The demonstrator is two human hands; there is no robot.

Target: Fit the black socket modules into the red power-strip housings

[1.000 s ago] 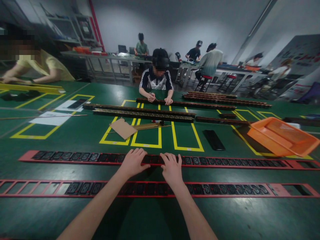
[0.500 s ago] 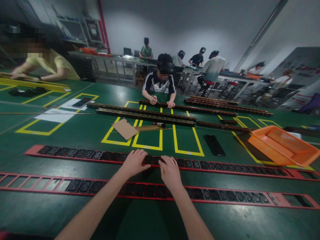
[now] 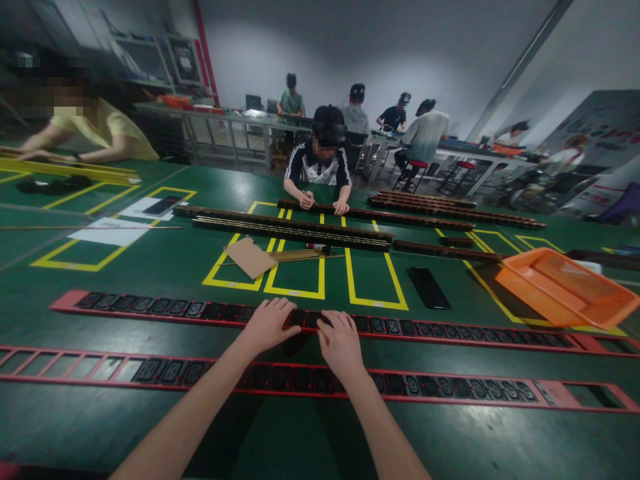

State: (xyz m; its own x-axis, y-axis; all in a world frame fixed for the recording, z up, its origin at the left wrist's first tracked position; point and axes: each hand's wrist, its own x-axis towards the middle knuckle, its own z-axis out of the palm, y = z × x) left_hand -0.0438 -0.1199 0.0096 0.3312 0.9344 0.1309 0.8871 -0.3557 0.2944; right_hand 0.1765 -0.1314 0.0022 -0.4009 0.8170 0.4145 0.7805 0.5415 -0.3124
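A long red rail filled with black socket inserts lies across the green table. My left hand and my right hand both grip it near its middle, a short gap apart. The left fingers reach over the far edge, with the thumb toward the gap. The right fingers curl over the rail beside a black insert; their tips are partly hidden. Nearer me, under my forearms, lies a second red rail. Inserts fill its middle and right, while several slots at its left have none.
An orange basket stands tilted at the right, near a black phone. Cardboard and long dark bars lie beyond the rails. Opposite me, a person handles another bar. A yellow rail is at the left.
My hands have stayed in the same place on the rail. In the background, a person in grey sits more upright than before.
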